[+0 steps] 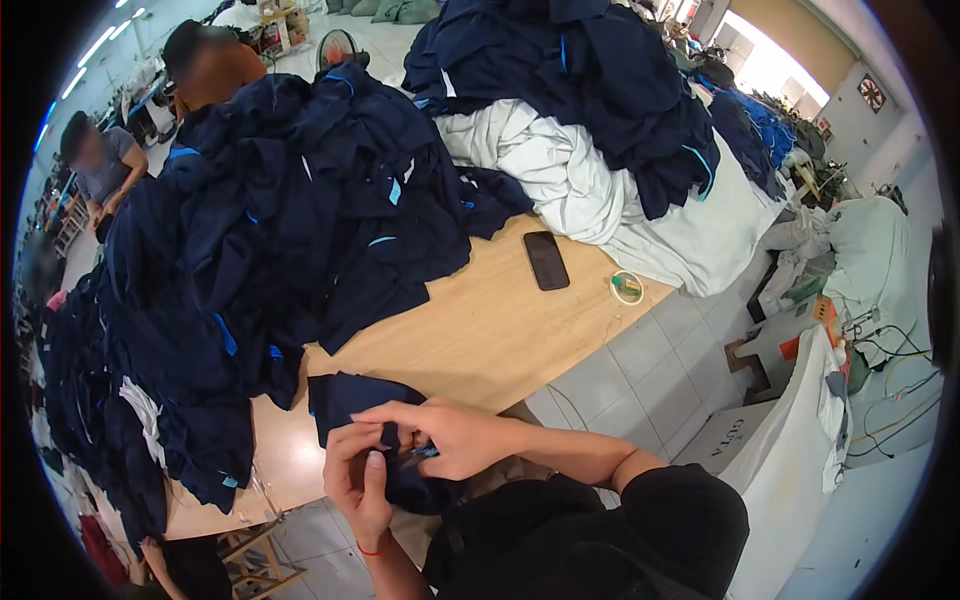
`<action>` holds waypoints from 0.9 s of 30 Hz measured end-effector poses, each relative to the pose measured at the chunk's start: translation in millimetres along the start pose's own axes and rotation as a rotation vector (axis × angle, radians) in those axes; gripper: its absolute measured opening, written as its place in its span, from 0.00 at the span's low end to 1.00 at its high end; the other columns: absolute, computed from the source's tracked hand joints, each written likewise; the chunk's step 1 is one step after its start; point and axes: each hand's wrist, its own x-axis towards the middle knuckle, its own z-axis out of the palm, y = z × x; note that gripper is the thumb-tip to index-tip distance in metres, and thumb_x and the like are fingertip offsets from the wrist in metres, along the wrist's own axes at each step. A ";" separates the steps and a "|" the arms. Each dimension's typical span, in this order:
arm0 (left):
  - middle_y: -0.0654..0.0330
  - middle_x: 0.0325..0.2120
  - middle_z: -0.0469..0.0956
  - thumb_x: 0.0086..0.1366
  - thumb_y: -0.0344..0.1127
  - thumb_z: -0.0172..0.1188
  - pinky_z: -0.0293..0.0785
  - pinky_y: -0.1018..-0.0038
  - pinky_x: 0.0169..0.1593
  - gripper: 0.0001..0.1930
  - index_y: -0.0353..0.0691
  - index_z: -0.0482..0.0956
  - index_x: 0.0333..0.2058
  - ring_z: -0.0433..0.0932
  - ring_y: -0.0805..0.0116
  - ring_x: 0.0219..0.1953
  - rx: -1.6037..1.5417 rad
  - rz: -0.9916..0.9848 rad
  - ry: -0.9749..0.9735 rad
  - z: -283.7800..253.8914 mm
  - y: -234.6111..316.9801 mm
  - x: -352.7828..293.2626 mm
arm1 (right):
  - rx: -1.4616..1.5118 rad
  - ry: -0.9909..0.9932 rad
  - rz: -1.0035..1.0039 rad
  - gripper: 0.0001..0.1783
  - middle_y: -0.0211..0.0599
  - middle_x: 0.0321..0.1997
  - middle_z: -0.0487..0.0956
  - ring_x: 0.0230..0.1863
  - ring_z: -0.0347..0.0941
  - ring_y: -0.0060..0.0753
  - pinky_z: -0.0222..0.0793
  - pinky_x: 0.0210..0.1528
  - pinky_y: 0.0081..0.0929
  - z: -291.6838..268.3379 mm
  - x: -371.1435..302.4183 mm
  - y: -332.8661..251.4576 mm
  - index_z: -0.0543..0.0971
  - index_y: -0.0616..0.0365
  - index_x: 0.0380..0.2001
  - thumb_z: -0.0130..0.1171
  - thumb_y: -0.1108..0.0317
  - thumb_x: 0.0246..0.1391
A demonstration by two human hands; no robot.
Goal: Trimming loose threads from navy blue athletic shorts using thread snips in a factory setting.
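At the near edge of the table, a navy blue garment (345, 395) lies partly on the wood and partly hangs toward my lap. My left hand (355, 475), a red string on its wrist, pinches a fold of it between thumb and fingers. From the right, my right hand (465, 440) meets it and grips the same cloth, index finger stretched toward the left fingertips. A small bright blue piece (425, 452) shows under my right fingers; whether it is a tool or trim I cannot make out.
Large heaps of navy garments (270, 220) cover the table's left and far side, with white cloth (550, 165) beneath one. A dark phone (545, 261) and a round clear dish (627, 288) lie on the wooden tabletop (470, 330). Other people (105, 165) work at the left; a carton (715, 440) stands right.
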 end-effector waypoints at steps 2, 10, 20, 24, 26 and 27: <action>0.52 0.51 0.80 0.74 0.22 0.55 0.73 0.72 0.58 0.09 0.31 0.80 0.49 0.79 0.67 0.48 -0.035 0.003 -0.074 -2.6 -0.1 4.7 | -0.053 0.171 -0.080 0.25 0.30 0.39 0.84 0.41 0.81 0.24 0.77 0.46 0.25 5.0 11.2 22.0 0.83 0.57 0.54 0.61 0.84 0.53; 0.54 0.47 0.83 0.80 0.26 0.53 0.79 0.69 0.61 0.09 0.30 0.79 0.52 0.82 0.67 0.50 0.102 -0.210 0.470 -65.0 -36.8 -44.3 | -0.645 0.863 -0.033 0.14 0.42 0.36 0.86 0.39 0.85 0.42 0.78 0.45 0.32 -199.7 54.5 -64.3 0.86 0.61 0.34 0.60 0.81 0.40; 0.55 0.47 0.82 0.80 0.27 0.54 0.79 0.70 0.58 0.09 0.30 0.79 0.52 0.81 0.68 0.49 0.217 -0.283 0.629 -111.9 -58.5 -80.6 | -0.893 1.686 -0.749 0.12 0.42 0.31 0.87 0.32 0.90 0.38 0.81 0.33 0.29 -471.5 21.3 -228.8 0.84 0.66 0.43 0.67 0.73 0.57; 0.54 0.47 0.82 0.80 0.27 0.54 0.78 0.71 0.58 0.09 0.30 0.80 0.52 0.81 0.68 0.49 0.211 -0.313 0.576 -113.0 -64.5 -80.5 | -0.718 1.540 -0.020 0.10 0.42 0.31 0.87 0.33 0.91 0.42 0.84 0.34 0.30 -479.6 -12.2 -153.4 0.85 0.67 0.39 0.62 0.73 0.58; 0.53 0.47 0.83 0.79 0.27 0.55 0.78 0.69 0.58 0.10 0.30 0.79 0.53 0.81 0.65 0.50 0.218 -0.307 0.534 -116.2 -74.4 -79.2 | -0.518 1.406 -0.157 0.09 0.41 0.29 0.86 0.29 0.88 0.37 0.85 0.35 0.31 -443.2 -28.3 -101.0 0.85 0.66 0.31 0.56 0.76 0.60; 0.53 0.47 0.83 0.79 0.27 0.55 0.78 0.69 0.58 0.10 0.30 0.79 0.53 0.81 0.65 0.50 0.216 -0.312 0.535 -116.4 -80.5 -77.0 | -0.475 1.389 -0.096 0.09 0.40 0.29 0.86 0.27 0.86 0.35 0.85 0.34 0.33 -426.1 -31.7 -71.5 0.84 0.66 0.31 0.56 0.77 0.60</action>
